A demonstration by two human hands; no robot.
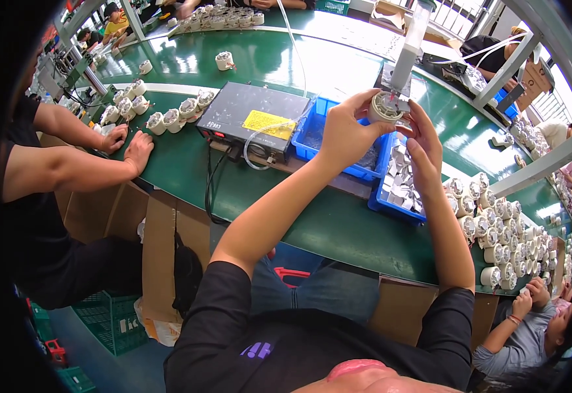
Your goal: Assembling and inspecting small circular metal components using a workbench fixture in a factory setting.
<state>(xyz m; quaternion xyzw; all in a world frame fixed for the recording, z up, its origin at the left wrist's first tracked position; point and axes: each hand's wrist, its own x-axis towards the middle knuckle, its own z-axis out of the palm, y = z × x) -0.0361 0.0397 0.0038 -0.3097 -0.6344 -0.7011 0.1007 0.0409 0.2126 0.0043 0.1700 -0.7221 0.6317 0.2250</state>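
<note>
A round off-white housing with metal and small grey-white pieces inside is raised beneath an upright machine head. My left hand grips its left side, fingers behind and thumb in front. My right hand curves around the right side, fingertips against the rim; part of that contact is hidden. A faint red glow shows where the machine's tip meets the housing. Below my hands sit two blue bins: the left bin contains clear material, and the right bin is filled with small white pieces.
A black control box with a yellow label, cable and clear hose stands left. Many similar housings crowd the right side; several more stand left. A co-worker's hands rest on the green table. A metal post rises right.
</note>
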